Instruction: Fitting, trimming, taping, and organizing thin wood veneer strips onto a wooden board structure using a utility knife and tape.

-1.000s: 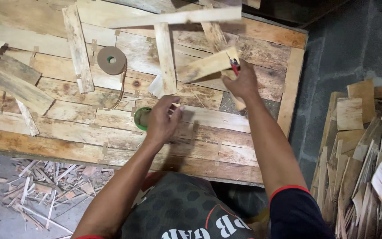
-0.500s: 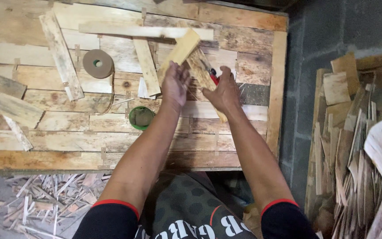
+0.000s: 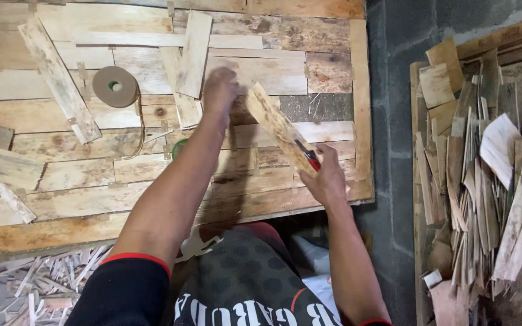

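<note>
From the head camera, looking down on a work board point(image 3: 333, 72) made of patched wood planks: the right hand point(image 3: 324, 178) has its fingers closed around the lower end of a thin wood strip point(image 3: 276, 125), together with a small red-handled tool point(image 3: 308, 158) pinched against it. The strip slants up and to the left above the board. The left hand point(image 3: 220, 90) reaches forward near the strip's upper end; it is blurred, and I cannot tell whether its fingers are open or closed, or whether it touches the strip.

Just left of the left hand, a short wood slat point(image 3: 193, 54) lies across other slats. Farther left sits a roll of brown tape point(image 3: 115, 86), and a green ring-shaped thing point(image 3: 178, 147) peeks out beside the left forearm. To the right, across a grey floor gap, a heap of wood strips point(image 3: 484, 181) is piled. Wood shavings point(image 3: 25, 290) litter the ground at lower left.
</note>
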